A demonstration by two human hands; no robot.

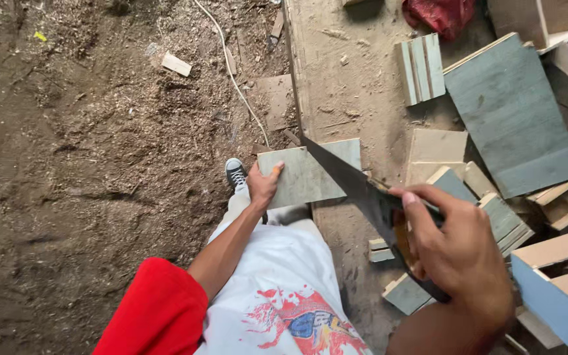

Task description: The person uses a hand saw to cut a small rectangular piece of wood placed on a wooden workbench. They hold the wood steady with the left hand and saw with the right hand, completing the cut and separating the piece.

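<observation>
Underfoot, the dirt floor (pixel 87 164) strewn with sawdust fills the left half of the view, and a dusty wooden workbench (pixel 350 85) takes up the right half; its far and right edges are cut off by the frame. On the bench the biggest loose piece is a grey-green panel (pixel 511 115), with a stack of 3 pale slats (pixel 421 68) to its left and a red cloth (pixel 438 14) half out of view at the top. A jumble of offcuts and a pale blue box frame (pixel 553 289) crowd the lower right; where 1 piece ends and the next begins is hard to make out.

Next in size is the grey board (pixel 307 174), lying flat and jutting past the bench's near-left edge. The left hand (pixel 263 185) presses on its overhanging left end, thumb laid on top, fingers hidden underneath, so it is clamping the board. A handsaw (pixel 350 181) crosses the board on a slant, its tip near the board's far edge and its blade sitting to the right of that hand, apart from it. The right hand (pixel 458 253) is clenched round the saw's handle, which it mostly hides. A dark sneaker (pixel 235 172) shows just left of the board, and a thin white cord (pixel 231 72) trails over the floor.
</observation>
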